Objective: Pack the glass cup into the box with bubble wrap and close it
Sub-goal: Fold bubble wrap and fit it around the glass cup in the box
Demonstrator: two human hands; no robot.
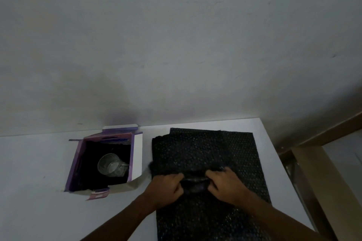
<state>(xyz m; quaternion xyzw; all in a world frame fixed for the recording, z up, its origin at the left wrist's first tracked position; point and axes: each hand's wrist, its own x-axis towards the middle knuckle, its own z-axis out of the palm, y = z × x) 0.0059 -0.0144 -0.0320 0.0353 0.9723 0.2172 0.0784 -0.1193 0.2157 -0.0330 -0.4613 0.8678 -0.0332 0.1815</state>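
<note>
I am pinching a bunched-up fold of the black wrap with both hands. My left hand is gripping the left end of the fold and my right hand is gripping the right end, fingers curled tight on it. The wrap is lying flat on the right part of the table, near me. The box is sitting just left of the wrap, with its flaps open. The cup is inside the box, on something dark, and nothing is covering it.

I think I am getting the wrap ready to go over the cup. To do this well, I should be keeping both ends level, so the sheet is not slipping out of one hand. Lifting slowly is best, because the wrap is big and floppy and could be bumping the box. Glass is easy to break, so I should be laying the wrap on softly, not pushing hard
</note>
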